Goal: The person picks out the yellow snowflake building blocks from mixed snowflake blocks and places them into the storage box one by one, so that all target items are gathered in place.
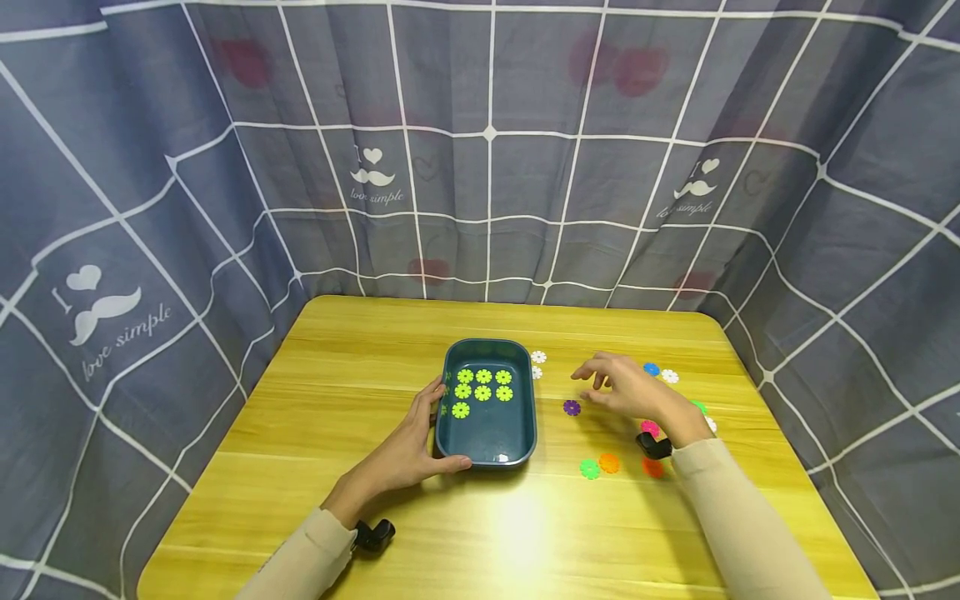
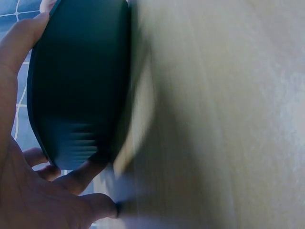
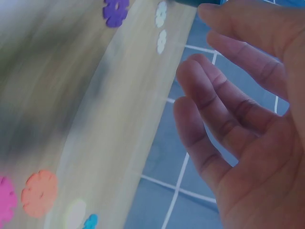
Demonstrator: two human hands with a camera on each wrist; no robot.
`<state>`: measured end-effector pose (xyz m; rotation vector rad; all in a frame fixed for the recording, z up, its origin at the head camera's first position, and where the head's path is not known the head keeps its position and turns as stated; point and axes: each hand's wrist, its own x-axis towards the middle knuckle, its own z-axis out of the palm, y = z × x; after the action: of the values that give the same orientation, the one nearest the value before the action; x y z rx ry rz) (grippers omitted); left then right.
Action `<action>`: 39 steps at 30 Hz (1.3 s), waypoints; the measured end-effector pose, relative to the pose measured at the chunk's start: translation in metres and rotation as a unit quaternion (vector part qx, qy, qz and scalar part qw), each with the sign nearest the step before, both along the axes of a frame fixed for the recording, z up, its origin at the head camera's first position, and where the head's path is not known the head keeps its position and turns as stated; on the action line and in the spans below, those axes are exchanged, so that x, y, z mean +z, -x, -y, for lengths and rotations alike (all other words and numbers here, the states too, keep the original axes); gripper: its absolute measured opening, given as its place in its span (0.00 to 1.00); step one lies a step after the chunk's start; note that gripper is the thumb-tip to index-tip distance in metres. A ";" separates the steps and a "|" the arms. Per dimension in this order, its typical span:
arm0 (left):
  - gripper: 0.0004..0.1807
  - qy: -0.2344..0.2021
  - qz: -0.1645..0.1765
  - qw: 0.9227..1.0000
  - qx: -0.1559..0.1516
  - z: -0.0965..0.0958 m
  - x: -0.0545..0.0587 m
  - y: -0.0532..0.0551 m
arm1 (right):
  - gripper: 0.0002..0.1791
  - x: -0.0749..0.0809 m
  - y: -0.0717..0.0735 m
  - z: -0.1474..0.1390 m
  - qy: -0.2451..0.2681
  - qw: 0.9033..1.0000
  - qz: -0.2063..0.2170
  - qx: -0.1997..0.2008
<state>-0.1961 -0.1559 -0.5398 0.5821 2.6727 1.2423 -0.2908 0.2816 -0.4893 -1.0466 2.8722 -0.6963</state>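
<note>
A dark teal plastic tray (image 1: 491, 435) stands on the table with several yellow-green flower-shaped discs (image 1: 483, 392) lying in it. My left hand (image 1: 405, 446) holds the tray by its left side and near left corner, the thumb along the near rim. In the left wrist view the tray's outer wall (image 2: 81, 81) shows between thumb and fingers. To the right, my right hand (image 1: 626, 387) hovers above the table, fingers loosely bent and holding nothing. The purple flower disc (image 1: 572, 407) lies just left of its fingertips; the right wrist view shows this disc (image 3: 115, 12) apart from the fingers.
Two white discs (image 1: 538, 357) lie beside the tray's far right corner. Around the right forearm are blue (image 1: 651, 368), white (image 1: 670, 377), pink (image 1: 649, 428) and red-orange (image 1: 652, 467) discs. Green (image 1: 590, 469) and orange (image 1: 609, 463) discs touch nearer me. Grey curtains (image 1: 450, 167) surround the table.
</note>
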 end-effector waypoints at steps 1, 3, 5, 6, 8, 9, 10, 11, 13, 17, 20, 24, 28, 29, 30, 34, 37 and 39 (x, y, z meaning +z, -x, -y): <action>0.75 0.000 0.000 1.000 0.000 0.000 0.000 0.000 | 0.15 0.000 0.000 -0.002 0.001 1.000 0.002 -0.003; 0.75 -0.001 0.000 1.000 0.000 0.000 0.000 0.000 | 0.15 -0.001 -0.001 -0.007 0.003 1.000 0.007 -0.010; 0.75 -0.003 0.002 1.000 0.000 0.000 0.000 0.000 | 0.15 -0.003 -0.002 -0.011 0.001 1.000 0.009 -0.020; 0.75 -0.004 0.002 1.000 0.000 0.000 0.000 0.000 | 0.15 -0.003 -0.002 -0.013 -0.001 1.000 0.010 -0.025; 0.75 -0.005 0.003 1.000 0.000 0.000 0.000 0.000 | 0.15 -0.004 -0.003 -0.017 -0.004 0.999 0.011 -0.034; 0.75 -0.005 0.003 1.000 0.000 0.000 0.000 0.000 | 0.15 -0.005 -0.004 -0.020 -0.006 0.999 0.007 -0.037; 0.75 -0.004 0.003 1.000 0.000 0.000 0.000 0.000 | 0.15 -0.006 -0.004 -0.022 -0.006 0.999 0.004 -0.039; 0.75 -0.003 0.003 1.000 0.000 0.000 0.000 0.000 | 0.16 -0.006 -0.004 -0.024 -0.005 0.999 0.003 -0.041; 0.75 -0.003 0.003 1.000 -0.001 0.000 0.000 0.000 | 0.16 -0.008 -0.005 -0.028 -0.003 0.999 0.001 -0.048; 0.74 -0.003 0.004 1.000 -0.001 0.001 -0.001 0.000 | 0.17 -0.010 -0.005 -0.037 -0.001 0.998 0.003 -0.063; 0.74 -0.003 0.005 1.000 -0.001 0.001 -0.001 -0.001 | 0.17 -0.012 -0.006 -0.043 0.001 0.998 0.005 -0.070; 0.74 -0.003 0.005 1.000 -0.001 0.001 0.000 -0.001 | 0.18 -0.013 -0.006 -0.052 0.005 0.997 0.011 -0.081; 0.74 -0.003 0.004 1.000 -0.002 0.001 0.000 -0.001 | 0.19 -0.015 -0.005 -0.061 0.002 0.996 0.015 -0.091; 0.74 -0.002 0.003 1.000 -0.002 0.001 0.000 -0.001 | 0.20 -0.015 -0.005 -0.063 0.002 0.996 0.014 -0.094; 0.74 -0.002 0.003 1.000 -0.003 0.001 0.000 -0.001 | 0.20 -0.016 -0.005 -0.066 0.001 0.995 0.014 -0.096; 0.74 -0.002 0.002 1.000 -0.005 0.001 0.001 -0.001 | 0.21 -0.018 -0.005 -0.075 0.003 0.994 0.021 -0.107; 0.74 -0.002 0.003 1.000 -0.003 0.001 0.001 -0.001 | 0.22 -0.021 -0.005 -0.081 0.004 0.993 0.024 -0.116; 0.74 -0.001 0.003 1.000 -0.002 0.001 0.001 -0.002 | 0.22 -0.023 -0.005 -0.085 0.004 0.992 0.025 -0.123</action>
<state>-0.1946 -0.1567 -0.5386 0.5835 2.6646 1.2442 -0.2858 0.3670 -0.5125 -0.6714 2.9857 -0.7329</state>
